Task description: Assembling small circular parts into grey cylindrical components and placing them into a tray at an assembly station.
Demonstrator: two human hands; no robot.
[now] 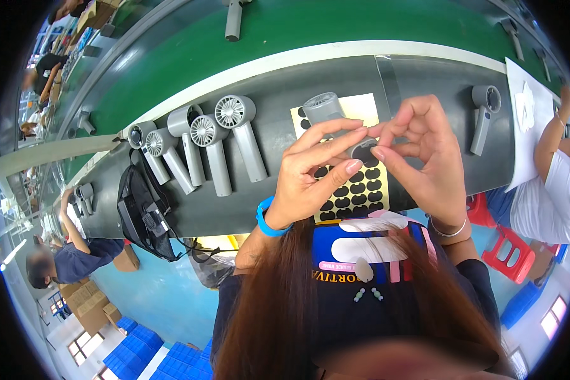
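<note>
A grey handheld fan [323,106] is in my left hand [320,168], its head pointing away from me and its handle end turned toward me. My left fingers close round the handle and hide much of it. At the handle end shows a dark oval sticker [363,152]. My right hand [424,158] meets it there, thumb and forefinger pinched at the sticker's edge. Whether the sticker lies fully flat I cannot tell. Beneath both hands, a pale yellow sheet [365,106] carries rows of black stickers, partly covered by the hands.
Several grey handheld fans [244,136] lie on the dark bench to the left, beside a black bag [142,202]. Another fan [482,117] lies at the right, near white paper [519,136]. Beyond runs a green conveyor [335,25]. Co-workers sit at both sides; red stools [510,253] stand right.
</note>
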